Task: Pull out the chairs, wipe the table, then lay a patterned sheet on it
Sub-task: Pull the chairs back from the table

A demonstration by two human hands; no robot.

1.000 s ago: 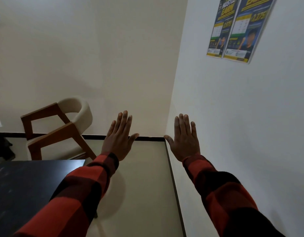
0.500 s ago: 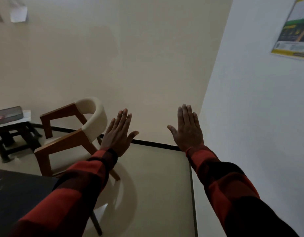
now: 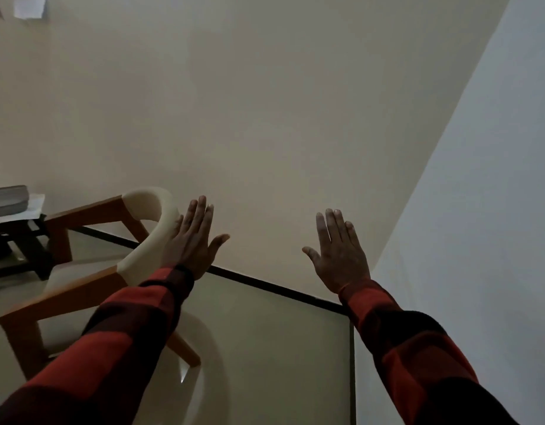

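A wooden chair (image 3: 90,289) with a cream curved back stands at the left on the pale floor. My left hand (image 3: 193,240) is stretched out flat with fingers apart, in front of the chair's back rim; whether it touches the rim is unclear. My right hand (image 3: 338,253) is also raised flat and open, apart from the chair, over the corner where the walls meet. Both arms wear red and black checked sleeves. The dark table and the patterned sheet are out of view.
A small dark side table (image 3: 16,237) with a flat grey object on top stands at the far left. A cream wall (image 3: 265,118) is ahead and a white wall (image 3: 479,210) to the right. A dark skirting strip (image 3: 280,288) runs along the floor.
The view has swung left and tilted; the posters and the dark table have left the frame. The chair now lies closer, and my left hand has come up against its back.
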